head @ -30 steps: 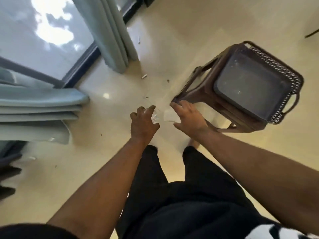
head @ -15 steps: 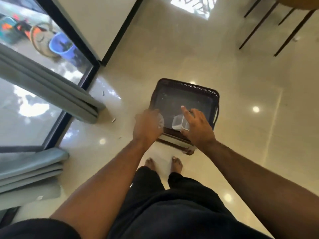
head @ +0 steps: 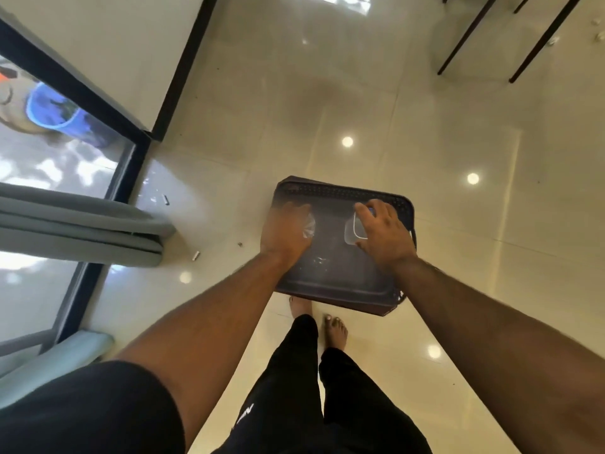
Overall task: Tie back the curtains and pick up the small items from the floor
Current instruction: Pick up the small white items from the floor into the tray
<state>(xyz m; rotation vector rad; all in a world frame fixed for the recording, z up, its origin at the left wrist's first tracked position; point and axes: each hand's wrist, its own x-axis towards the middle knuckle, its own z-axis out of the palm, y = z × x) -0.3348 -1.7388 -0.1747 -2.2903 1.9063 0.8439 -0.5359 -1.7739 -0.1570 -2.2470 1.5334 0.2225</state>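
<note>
A crumpled clear plastic piece point(head: 308, 227) is gripped in the curled left hand point(head: 285, 234), and a small clear plastic container point(head: 353, 228) is held by the bent fingers of the right hand point(head: 384, 233). Both hands are stretched out over the dark brown plastic stool point(head: 337, 273) on the glossy cream floor point(head: 458, 224). Small bits point(head: 195, 255) are left lying near the grey-green curtain point(head: 82, 231).

A: Exposure OK. Daylight comes through the window point(head: 49, 178) on the left, blown out in white patches.
B: Glare?
A: Round ceiling-light hotspots on the glossy floor point(head: 458, 224), plus a bright window reflection at the top edge.
B: Sharpness?
A: Left hand point(head: 284, 234) smeared by motion blur, right hand point(head: 383, 234) softer than the floor. Wide-angle bend at the edges; the window frame point(head: 82, 93) leans.
</note>
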